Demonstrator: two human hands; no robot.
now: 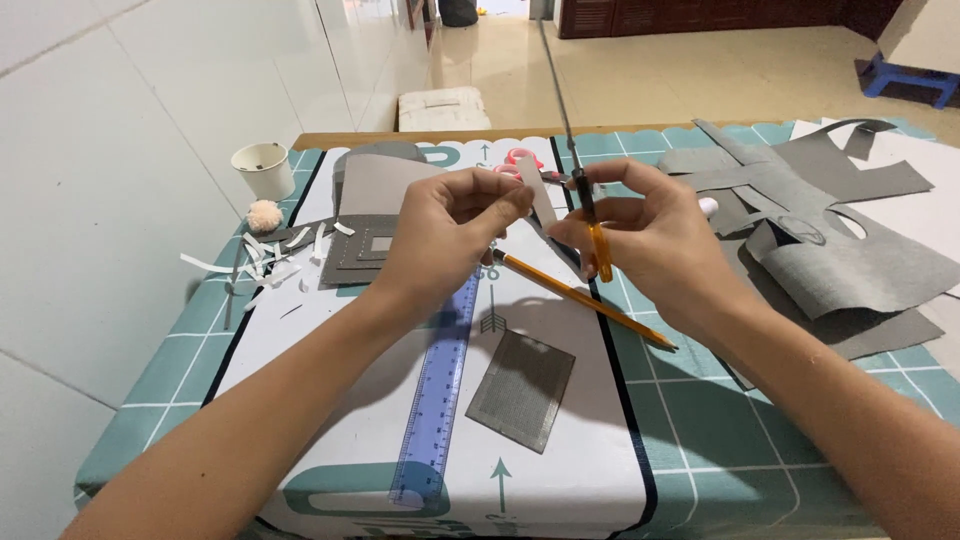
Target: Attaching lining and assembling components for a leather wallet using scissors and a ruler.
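Note:
My left hand [455,235] pinches a small grey strip of paper [540,195] above the table. My right hand [640,235] grips orange-handled scissors [598,248], their blades at the strip's edge. A yellow pencil [585,300] lies on the mat just under both hands. A blue ruler [440,385] lies lengthwise below my left wrist. Beside the ruler rests a grey rectangular cardboard piece [522,388].
Large grey cardboard offcuts [840,250] pile up at the right. Left of my hands lie a grey square frame piece [360,250], white paper scraps [270,262], a pale pompom [264,214] and a white paper cup [262,168]. The table edge [400,138] borders a tiled floor.

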